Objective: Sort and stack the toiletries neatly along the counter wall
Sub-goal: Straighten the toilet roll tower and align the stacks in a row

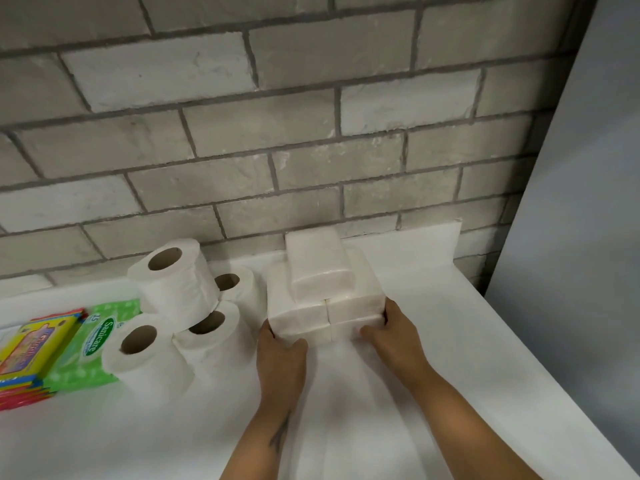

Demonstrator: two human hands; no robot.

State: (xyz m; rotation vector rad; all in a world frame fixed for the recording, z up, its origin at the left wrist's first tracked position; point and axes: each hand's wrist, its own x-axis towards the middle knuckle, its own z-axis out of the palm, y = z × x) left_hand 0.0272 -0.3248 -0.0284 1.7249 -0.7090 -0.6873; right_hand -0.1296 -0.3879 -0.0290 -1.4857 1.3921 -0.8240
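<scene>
Nearest the camera, two bare forearms are reaching up from the bottom of the frame over the white tabletop. The left hand is pressing the lower left corner of the tissue stack, its fingers curled narrowly round the left side of a bottom pack; the right hand is gripping the lower right corner, with fingers wrapped over the right edge and thumb on the front face. Both hands are holding the stack, which is sitting at centre frame, close to the wall but seemingly not flush against it. The stack is showing two packs side by side in each lower layer, and a single top pack is lying lengthwise across them. Left of the stack, four rolls are clustering, one perched on the others and leaning. At the lower left edge a green wipes pack is lying beside colourful packets. Farthest back, the brick wall is filling the upper frame. The risks, as I judge them: a push from the bottom corners alone could slide the lower packs out from under the top pack, which nothing is steadying, and the slick wrappers could let it skid off. Uneven pressure could also split the side-by-side packs apart, and a leftward nudge could topple the perched roll.
</scene>
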